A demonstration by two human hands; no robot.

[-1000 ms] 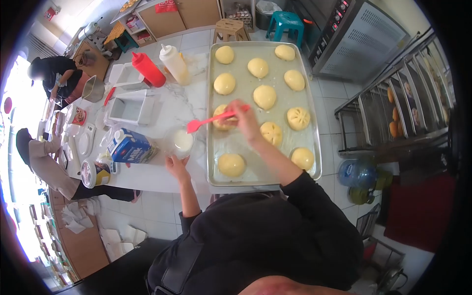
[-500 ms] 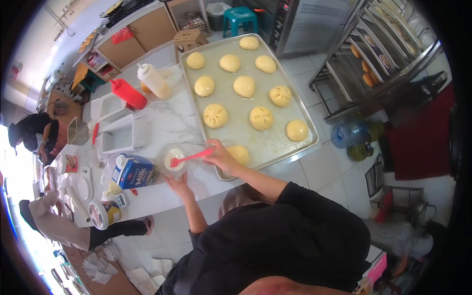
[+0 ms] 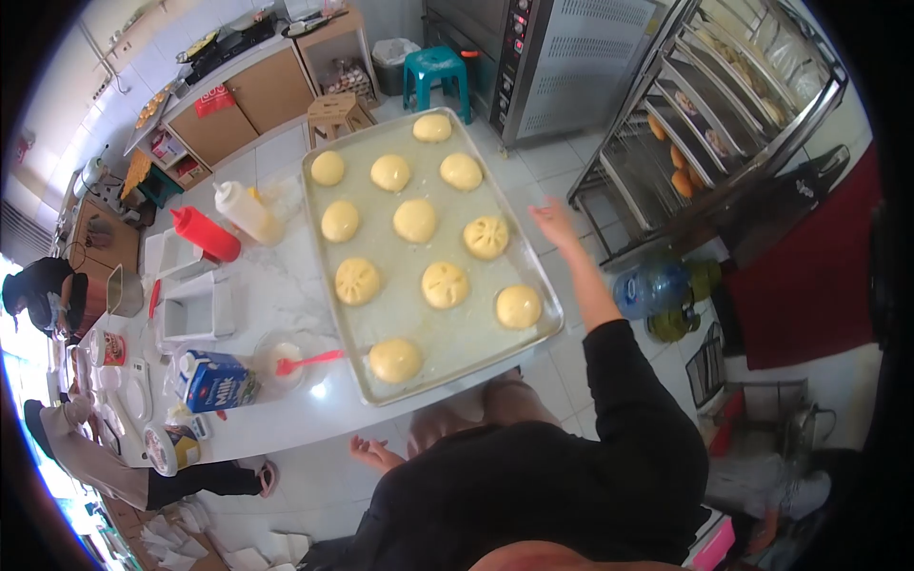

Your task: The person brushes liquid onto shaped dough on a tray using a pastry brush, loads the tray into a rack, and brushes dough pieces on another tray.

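My left hand (image 3: 376, 453) is off the table's front edge, fingers apart, holding nothing. Out past the tray's right side, my right hand (image 3: 554, 221) is empty with its fingers spread, slightly blurred. A metal tray (image 3: 514, 366) bears several round, glossy dough buns (image 3: 415, 220); a few have cut slits on top. The red brush (image 3: 312, 361) rests in a clear bowl (image 3: 279, 379) of pale liquid, its handle pointing toward the tray. Beside the bowl stands a blue milk carton (image 3: 217, 381).
A red squeeze bottle (image 3: 207, 234) and a clear one (image 3: 248, 213) stand behind white trays (image 3: 198, 310). Two people (image 3: 86, 438) work at the left. A rack of trays (image 3: 705, 124), an oven (image 3: 571, 67) and water jugs (image 3: 650, 288) are at the right.
My right hand has let go of the red brush, left in the bowl, and moved right beyond the tray. My left hand has drawn back from the bowl. The view has shifted.
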